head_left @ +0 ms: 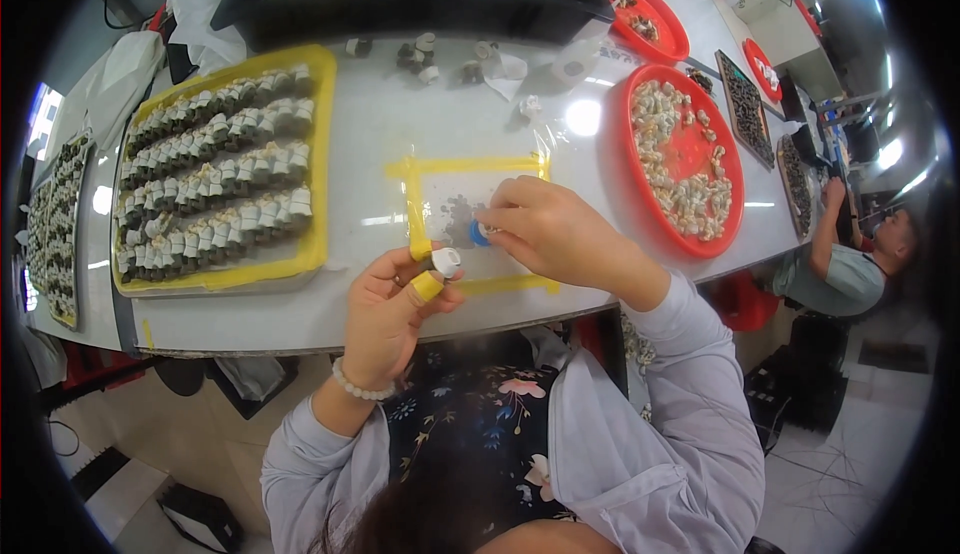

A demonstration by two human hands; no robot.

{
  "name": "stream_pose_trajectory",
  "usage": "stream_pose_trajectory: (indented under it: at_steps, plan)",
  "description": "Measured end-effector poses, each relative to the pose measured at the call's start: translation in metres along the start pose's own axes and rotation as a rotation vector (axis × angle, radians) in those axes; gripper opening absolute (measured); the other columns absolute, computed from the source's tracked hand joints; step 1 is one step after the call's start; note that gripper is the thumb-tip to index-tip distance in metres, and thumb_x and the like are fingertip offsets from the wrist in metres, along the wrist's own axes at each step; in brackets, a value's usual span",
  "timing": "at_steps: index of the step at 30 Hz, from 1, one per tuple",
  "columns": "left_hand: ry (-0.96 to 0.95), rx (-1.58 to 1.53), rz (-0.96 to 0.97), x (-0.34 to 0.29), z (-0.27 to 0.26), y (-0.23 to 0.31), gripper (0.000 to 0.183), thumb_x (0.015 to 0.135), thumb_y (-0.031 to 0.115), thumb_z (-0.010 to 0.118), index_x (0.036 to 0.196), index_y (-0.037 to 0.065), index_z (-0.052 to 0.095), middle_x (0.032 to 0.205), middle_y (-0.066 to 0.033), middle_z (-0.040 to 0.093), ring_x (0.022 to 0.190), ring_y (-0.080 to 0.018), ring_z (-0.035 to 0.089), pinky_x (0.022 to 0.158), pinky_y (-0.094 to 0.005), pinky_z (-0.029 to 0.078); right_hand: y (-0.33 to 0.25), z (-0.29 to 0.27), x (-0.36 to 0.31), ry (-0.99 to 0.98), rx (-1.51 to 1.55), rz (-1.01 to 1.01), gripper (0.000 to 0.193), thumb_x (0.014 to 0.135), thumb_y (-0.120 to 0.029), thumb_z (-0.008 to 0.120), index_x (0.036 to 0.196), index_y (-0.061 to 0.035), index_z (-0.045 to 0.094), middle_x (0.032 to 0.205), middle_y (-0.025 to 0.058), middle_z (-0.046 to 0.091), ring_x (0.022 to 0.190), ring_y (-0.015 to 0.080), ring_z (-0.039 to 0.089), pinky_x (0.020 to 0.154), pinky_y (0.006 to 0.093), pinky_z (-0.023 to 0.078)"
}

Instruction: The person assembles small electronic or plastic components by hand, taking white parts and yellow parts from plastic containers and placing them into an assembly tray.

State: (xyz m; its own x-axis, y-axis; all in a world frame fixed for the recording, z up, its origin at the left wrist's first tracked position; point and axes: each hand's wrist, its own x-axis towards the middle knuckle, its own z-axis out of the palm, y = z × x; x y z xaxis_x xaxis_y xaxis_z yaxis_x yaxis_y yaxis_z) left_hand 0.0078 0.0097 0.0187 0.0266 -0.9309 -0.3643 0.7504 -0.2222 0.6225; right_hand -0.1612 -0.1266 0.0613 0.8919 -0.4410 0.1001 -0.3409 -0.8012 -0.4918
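My left hand (378,324) pinches a small white figurine part (446,261) between thumb and fingers. Yellow tape wraps two of its fingertips, and a bead bracelet circles the wrist. Over a square of yellow tape (480,165) stuck to the table, my right hand (560,229) has its fingertips pressed together. They are at a small round blue cap (479,234), whose contents are mostly hidden. Whatever these fingers hold is too small to make out. Dark smudges mark the surface inside the taped square.
At left stands a yellow-edged tray (326,164) with rows of white-and-dark figurines. A round red tray (738,189) of small white parts lies at right. Beyond are a black bin (400,16), loose figurines (418,54) and another red tray (680,39). A co-worker (840,264) sits far right.
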Motion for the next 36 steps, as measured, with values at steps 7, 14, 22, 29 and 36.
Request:
stream_pose_trajectory:
  at_steps: [7,14,22,29,36]
  plan:
    - [-0.041,-0.024,0.081,0.005,0.004,-0.016,0.024,0.083,0.0,0.059,0.106,-0.003,0.053,0.097,-0.0137,0.063,0.079,-0.0207,0.064,0.072,-0.0301,0.052,0.0,-0.002,-0.009,0.055,0.279,0.221,0.024,0.076,-0.003,0.065,0.099,-0.0016,0.064,0.086,0.0116,0.061,0.076,0.024,0.059,0.067,0.0291,0.047]
    - [-0.043,-0.048,0.144,0.011,0.006,-0.021,0.024,0.083,-0.002,0.058,0.106,-0.003,0.053,0.096,-0.0139,0.063,0.079,-0.0216,0.064,0.072,-0.0306,0.052,-0.007,-0.006,-0.009,0.123,0.47,0.223,0.024,0.076,-0.001,0.064,0.101,-0.0014,0.064,0.089,0.0091,0.062,0.078,0.0173,0.059,0.069,0.0267,0.046]
    - [-0.044,-0.036,0.151,0.01,0.003,-0.025,0.023,0.083,-0.004,0.057,0.105,-0.002,0.053,0.097,-0.0146,0.063,0.08,-0.0238,0.064,0.073,-0.0321,0.053,-0.017,-0.009,-0.009,0.073,0.591,0.196,0.026,0.075,0.0,0.064,0.102,-0.0026,0.064,0.091,0.0095,0.062,0.081,0.0191,0.06,0.073,0.0274,0.046]
    - [-0.058,-0.045,0.152,0.008,0.0,-0.026,0.022,0.082,-0.004,0.058,0.104,-0.003,0.053,0.097,-0.0147,0.063,0.079,-0.0232,0.064,0.072,-0.0318,0.053,-0.018,0.001,-0.012,0.058,0.572,0.175,0.025,0.076,-0.002,0.064,0.102,-0.003,0.064,0.091,0.0094,0.062,0.08,0.0203,0.06,0.07,0.0278,0.047]
    - [-0.025,0.109,0.177,0.005,0.005,-0.028,0.016,0.082,-0.004,0.059,0.098,-0.005,0.055,0.094,-0.0161,0.063,0.075,-0.0226,0.064,0.067,-0.0312,0.054,-0.017,0.004,-0.017,0.088,0.528,0.121,0.024,0.074,-0.001,0.066,0.098,-0.0006,0.065,0.086,0.0114,0.062,0.074,0.0222,0.061,0.064,0.0277,0.048]
